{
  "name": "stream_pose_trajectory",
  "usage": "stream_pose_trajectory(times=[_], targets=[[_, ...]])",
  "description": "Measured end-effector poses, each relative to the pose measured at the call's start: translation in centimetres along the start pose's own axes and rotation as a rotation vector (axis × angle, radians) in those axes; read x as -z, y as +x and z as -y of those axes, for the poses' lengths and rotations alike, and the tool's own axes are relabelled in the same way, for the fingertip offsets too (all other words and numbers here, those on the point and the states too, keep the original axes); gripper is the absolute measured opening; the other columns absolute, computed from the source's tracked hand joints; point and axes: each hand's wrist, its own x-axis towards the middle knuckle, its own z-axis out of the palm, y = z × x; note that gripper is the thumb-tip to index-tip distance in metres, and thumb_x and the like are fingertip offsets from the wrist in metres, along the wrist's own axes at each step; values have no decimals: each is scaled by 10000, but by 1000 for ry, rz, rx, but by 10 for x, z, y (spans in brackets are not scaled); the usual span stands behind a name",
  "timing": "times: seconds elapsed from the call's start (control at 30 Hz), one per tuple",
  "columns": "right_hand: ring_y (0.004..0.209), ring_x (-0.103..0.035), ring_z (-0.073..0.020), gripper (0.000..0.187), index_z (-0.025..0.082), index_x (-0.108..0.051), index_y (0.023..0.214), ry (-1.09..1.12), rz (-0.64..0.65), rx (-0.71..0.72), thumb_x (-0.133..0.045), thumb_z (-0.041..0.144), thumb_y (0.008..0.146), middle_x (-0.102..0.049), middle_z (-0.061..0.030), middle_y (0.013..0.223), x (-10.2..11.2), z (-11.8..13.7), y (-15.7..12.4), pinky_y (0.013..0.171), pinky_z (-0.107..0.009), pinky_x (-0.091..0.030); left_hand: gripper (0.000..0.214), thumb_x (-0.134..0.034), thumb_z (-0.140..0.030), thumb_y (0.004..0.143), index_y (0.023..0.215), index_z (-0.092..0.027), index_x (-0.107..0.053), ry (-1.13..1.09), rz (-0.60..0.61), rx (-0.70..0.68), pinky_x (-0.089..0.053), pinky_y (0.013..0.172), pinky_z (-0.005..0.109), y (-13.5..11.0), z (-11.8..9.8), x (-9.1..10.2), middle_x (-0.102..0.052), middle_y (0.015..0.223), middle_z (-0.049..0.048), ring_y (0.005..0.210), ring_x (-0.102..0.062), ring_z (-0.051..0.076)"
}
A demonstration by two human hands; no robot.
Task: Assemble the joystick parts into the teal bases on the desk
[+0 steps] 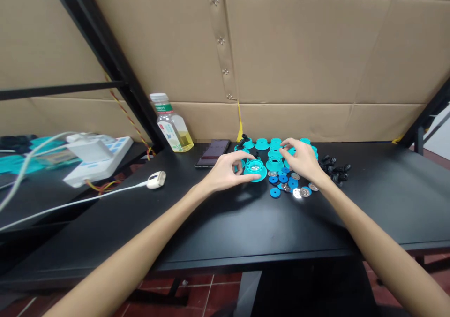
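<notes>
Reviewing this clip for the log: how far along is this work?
Looks done: two black pegs stand on the rear teal flanged pieces. In hand: the left hand is on a teal flanged piece; the right hand is over others. Remaining: loose blue discs, silver metal discs, black pegs.

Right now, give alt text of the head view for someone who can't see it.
Two bare hands work over a black table: the left hand at a turquoise plastic flanged part, the right hand near more turquoise parts, blue discs, metal washers and small black pieces.
</notes>
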Motion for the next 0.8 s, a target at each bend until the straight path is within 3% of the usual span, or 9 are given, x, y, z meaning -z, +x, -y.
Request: stream_pose_trajectory(times=[0.07, 0.13, 0.33, 0.5, 0.8], targets=[[727, -592, -170, 148, 188, -676, 876, -145, 18, 46, -550, 250, 827, -705, -52, 921, 6, -8, 2, 663, -295, -407, 511, -740, -537, 662, 1002, -167, -650, 47, 28, -19, -406, 554, 245, 1, 4, 3, -591, 728, -5, 550, -460, 105], [745, -593, -178, 146, 191, -696, 815, -196, 117, 67, -554, 223, 809, -715, -46, 900, 9, -13, 3, 650, -289, -390, 501, -729, -550, 666, 980, -166, -660, 89, 79, -40, -403, 570, 249, 2, 7, 5, -609, 804, 17, 570, -449, 105], [723, -601, -161, 139, 204, -716, 832, -240, 376, 117, -588, 208, 778, -718, -34, 890, 13, -14, -2, 609, -265, -361, 504, -711, -571, 668, 976, -174, -681, 210, 221, -27, -391, 596, 253, 1, 4, 4, -598, 826, 23, 597, -434, 117], [757, -601, -173, 146, 223, -728, 804, -272, 503, 130, -705, 330, 708, -712, -23, 870, 14, -14, -3, 575, -256, -343, 514, -695, -585, 673, 984, -177, -677, 222, 247, -33, -386, 601, 254, 1, 4, 2, -607, 837, 22, 601, -442, 119], [731, -601, -163, 174, 215, -729, 847, -262, 543, 122, -706, 318, 708, -710, -27, 856, 11, -16, -3, 568, -248, -351, 548, -674, -614, 679, 1010, -177, -676, 209, 242, -44, -371, 581, 249, 0, 5, -2, -572, 756, 2, 593, -432, 120]])
